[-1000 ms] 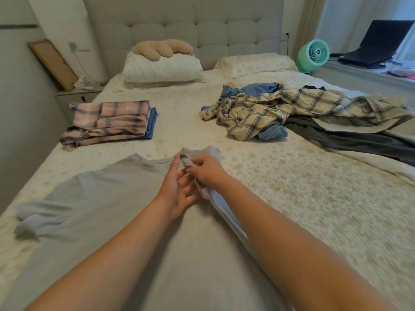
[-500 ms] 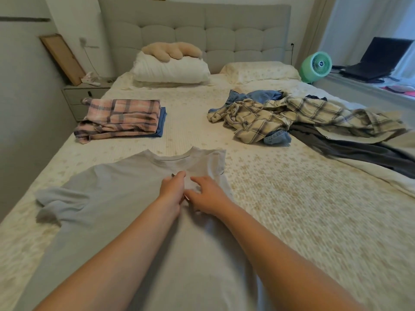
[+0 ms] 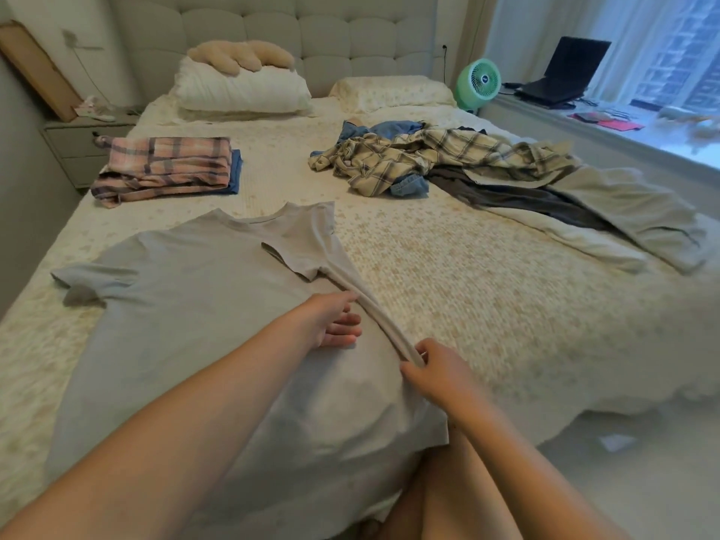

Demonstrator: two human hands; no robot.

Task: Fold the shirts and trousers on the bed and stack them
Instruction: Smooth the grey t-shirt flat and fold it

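Note:
A pale grey T-shirt [image 3: 195,305] lies spread on the bed [image 3: 487,305], its right side folded inward with the sleeve lying over the chest. My left hand [image 3: 335,321] rests on the shirt with fingers extended beside the folded edge. My right hand [image 3: 432,368] pinches that folded edge lower down. A folded pink plaid garment [image 3: 167,165] sits on a folded blue one [image 3: 235,171] at the left. An unfolded heap lies at the right: a yellow plaid shirt [image 3: 428,157], blue denim [image 3: 409,187], a dark grey garment [image 3: 518,196] and a beige one [image 3: 639,212].
Two pillows [image 3: 241,91] lie against the headboard, a plush toy on the left one. A nightstand [image 3: 78,146] stands at the left. A green fan [image 3: 478,81] and a laptop [image 3: 561,76] sit by the window at the right. Floor shows at the lower right.
Both hands slid from the collar area down the shirt's folded right edge toward me. The sleeve now lies flat over the chest. The camera pulled back.

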